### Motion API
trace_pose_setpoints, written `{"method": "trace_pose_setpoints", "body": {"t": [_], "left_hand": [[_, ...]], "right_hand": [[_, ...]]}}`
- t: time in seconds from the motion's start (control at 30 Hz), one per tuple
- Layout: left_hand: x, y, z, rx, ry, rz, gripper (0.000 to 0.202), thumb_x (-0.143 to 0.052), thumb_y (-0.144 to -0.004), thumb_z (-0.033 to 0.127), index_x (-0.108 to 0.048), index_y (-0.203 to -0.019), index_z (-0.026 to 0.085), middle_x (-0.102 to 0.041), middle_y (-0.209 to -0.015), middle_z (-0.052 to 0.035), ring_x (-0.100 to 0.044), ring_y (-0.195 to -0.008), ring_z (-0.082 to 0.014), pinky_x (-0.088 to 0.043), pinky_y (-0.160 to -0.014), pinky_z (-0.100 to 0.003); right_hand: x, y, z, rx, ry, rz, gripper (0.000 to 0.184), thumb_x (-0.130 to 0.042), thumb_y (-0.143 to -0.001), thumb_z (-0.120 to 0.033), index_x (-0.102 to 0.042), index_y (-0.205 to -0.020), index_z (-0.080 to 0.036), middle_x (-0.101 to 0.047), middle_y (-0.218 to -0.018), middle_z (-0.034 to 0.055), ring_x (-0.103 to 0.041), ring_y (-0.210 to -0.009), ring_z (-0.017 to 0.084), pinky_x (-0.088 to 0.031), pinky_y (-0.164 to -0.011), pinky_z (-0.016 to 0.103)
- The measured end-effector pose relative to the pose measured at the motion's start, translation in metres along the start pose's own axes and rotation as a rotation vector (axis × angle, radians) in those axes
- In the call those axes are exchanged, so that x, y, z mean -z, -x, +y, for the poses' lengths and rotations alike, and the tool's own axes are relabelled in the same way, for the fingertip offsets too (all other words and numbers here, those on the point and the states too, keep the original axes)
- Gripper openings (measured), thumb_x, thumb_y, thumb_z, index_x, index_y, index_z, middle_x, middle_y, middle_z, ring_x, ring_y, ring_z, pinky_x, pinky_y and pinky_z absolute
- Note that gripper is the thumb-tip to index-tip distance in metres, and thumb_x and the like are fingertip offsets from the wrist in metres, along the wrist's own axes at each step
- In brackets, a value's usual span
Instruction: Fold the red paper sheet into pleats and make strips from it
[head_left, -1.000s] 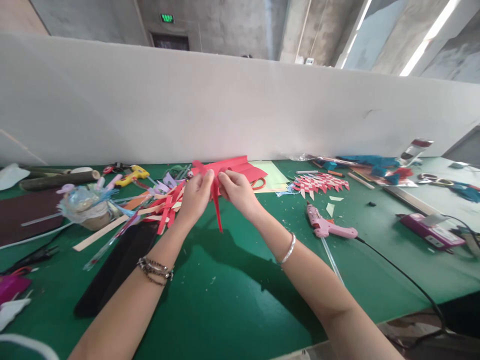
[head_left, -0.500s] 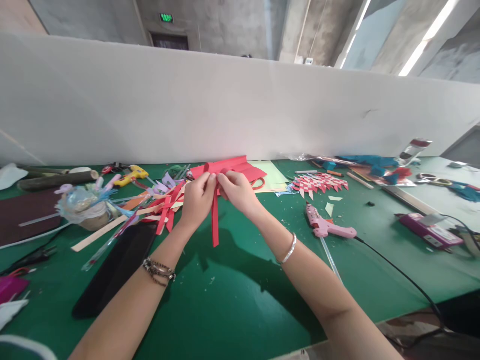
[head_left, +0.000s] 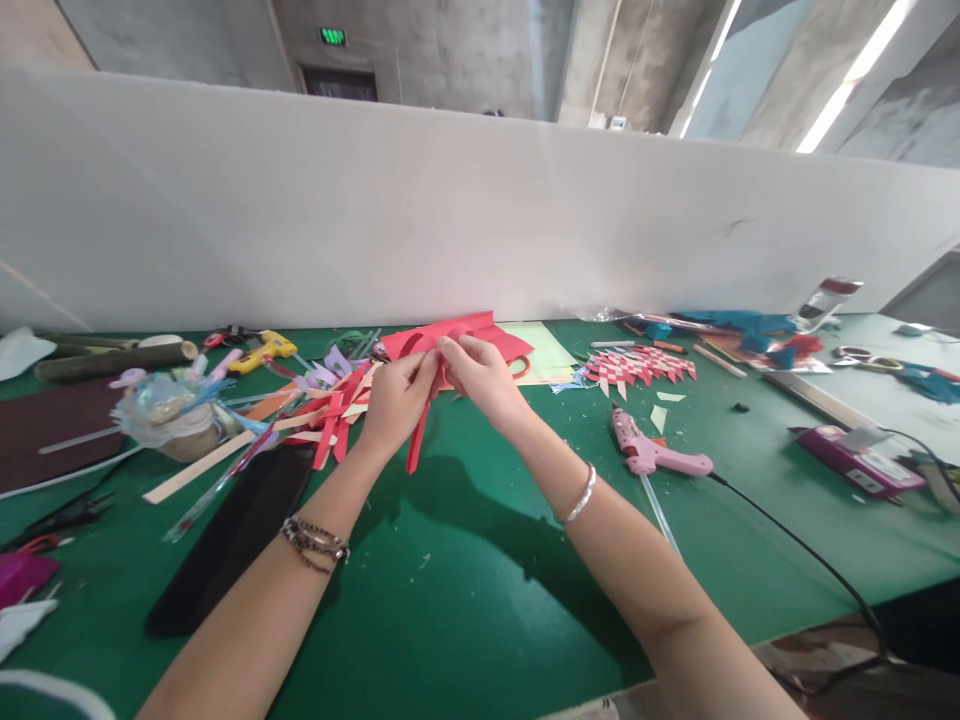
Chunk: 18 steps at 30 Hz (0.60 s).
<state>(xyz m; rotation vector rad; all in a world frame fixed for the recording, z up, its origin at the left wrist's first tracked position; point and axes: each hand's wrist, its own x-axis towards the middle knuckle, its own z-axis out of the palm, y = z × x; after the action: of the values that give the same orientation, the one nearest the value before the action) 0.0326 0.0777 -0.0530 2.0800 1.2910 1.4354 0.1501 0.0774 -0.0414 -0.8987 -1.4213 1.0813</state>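
Both hands meet over the far middle of the green table, pinching a red paper strip (head_left: 418,440). My left hand (head_left: 401,395) is closed on it, and one end hangs down below the fingers. My right hand (head_left: 480,375) grips the strip beside the left fingertips, where part of it curves up in a loop. Behind the hands lie red paper sheets (head_left: 480,328) on pale yellow paper (head_left: 546,350). A red scissors handle (head_left: 519,367) shows next to my right hand. Left of my left hand is a pile of red strips (head_left: 334,415).
A pink glue gun (head_left: 660,455) with a cord lies at right, below a red-and-white woven paper piece (head_left: 641,368). At left are a black phone-like slab (head_left: 232,545), a yellow glue gun (head_left: 264,352) and a wrapped pot (head_left: 180,425). A white partition (head_left: 480,210) stands behind.
The strip's hanging end has swung left and shortened below the fingers, and a loop now shows above them. My hands have shifted slightly, still together.
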Motion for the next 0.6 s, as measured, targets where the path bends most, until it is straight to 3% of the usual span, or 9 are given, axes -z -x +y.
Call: {"method": "trace_pose_setpoints", "body": {"t": [0.13, 0.3, 0.47, 0.6], "left_hand": [[0.0011, 0.0012, 0.0027, 0.013, -0.020, 0.067, 0.040, -0.039, -0.086, 0.034, -0.042, -0.049, 0.019, -0.046, -0.042, 0.0021, -0.043, -0.043, -0.0110, -0.029, -0.046, -0.025], [0.0002, 0.0027, 0.0039, 0.057, 0.004, 0.116, 0.041, -0.038, -0.087, 0.035, -0.042, -0.050, 0.019, -0.046, -0.043, 0.0018, -0.046, -0.044, -0.0116, -0.033, -0.046, -0.025], [0.0026, -0.0007, -0.0005, 0.113, 0.077, 0.199, 0.041, -0.035, -0.089, 0.040, -0.038, -0.053, 0.020, -0.038, -0.046, 0.0032, -0.042, -0.045, -0.0108, -0.033, -0.045, -0.023], [0.0039, -0.0037, -0.0016, 0.118, 0.125, 0.095, 0.044, -0.036, -0.087, 0.049, -0.033, -0.053, 0.021, -0.032, -0.045, 0.0043, -0.035, -0.043, -0.0100, -0.030, -0.043, -0.023]], "right_hand": [[-0.0027, -0.0010, 0.0061, 0.050, 0.075, -0.055, 0.034, -0.049, -0.082, -0.041, -0.036, -0.058, -0.020, -0.037, -0.049, -0.0071, -0.036, -0.045, 0.005, -0.029, -0.045, 0.019], [-0.0025, -0.0013, 0.0061, 0.066, 0.048, -0.131, 0.035, -0.042, -0.086, -0.033, -0.036, -0.054, -0.020, -0.034, -0.043, -0.0077, -0.033, -0.041, 0.005, -0.027, -0.043, 0.020], [-0.0042, 0.0012, 0.0044, 0.020, 0.085, -0.126, 0.035, -0.042, -0.085, -0.025, -0.036, -0.051, -0.019, -0.037, -0.041, -0.0074, -0.032, -0.040, 0.005, -0.025, -0.043, 0.020], [-0.0044, 0.0006, 0.0037, 0.027, 0.051, -0.043, 0.035, -0.042, -0.086, -0.027, -0.035, -0.053, -0.019, -0.035, -0.042, -0.0079, -0.029, -0.040, 0.005, -0.024, -0.043, 0.020]]}}
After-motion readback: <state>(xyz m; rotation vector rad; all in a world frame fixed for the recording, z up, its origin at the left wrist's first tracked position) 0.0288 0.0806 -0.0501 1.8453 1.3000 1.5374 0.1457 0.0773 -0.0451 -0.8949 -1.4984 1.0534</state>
